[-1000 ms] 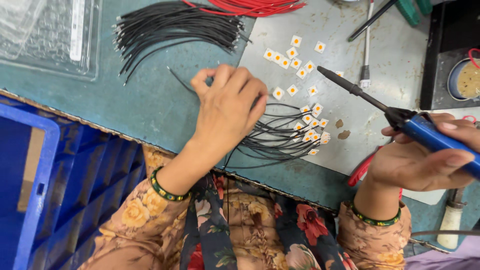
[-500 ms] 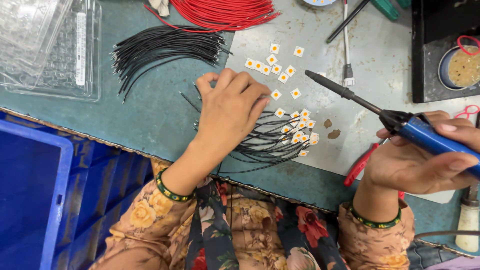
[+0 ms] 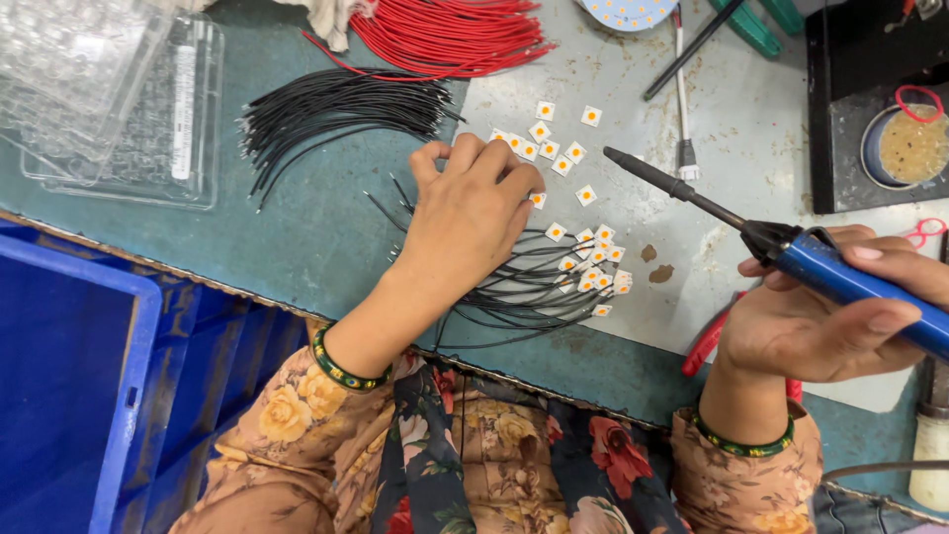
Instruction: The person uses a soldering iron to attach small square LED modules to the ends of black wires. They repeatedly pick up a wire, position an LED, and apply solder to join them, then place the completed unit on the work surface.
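Our left hand (image 3: 473, 213) lies palm down, fingers curled narrow, pressing on a bunch of thin black wires (image 3: 524, 292) with small white LED chips (image 3: 596, 274) at their ends. Our right hand (image 3: 825, 321) grips a blue soldering iron (image 3: 791, 252), tip raised near the loose chips (image 3: 554, 148). Farther up the desk (image 3: 297, 237): black wire bundle (image 3: 336, 114), red wire bundle (image 3: 445, 35), clear plastic trays (image 3: 109, 89). Blue crate (image 3: 69, 386) sits left of our lap.

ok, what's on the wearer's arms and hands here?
Bare left hand and right hand, no gloves. Each wrist wears a green beaded bangle with gold flecks. Tan floral fabric sleeves with yellow and red roses reach the wrists.
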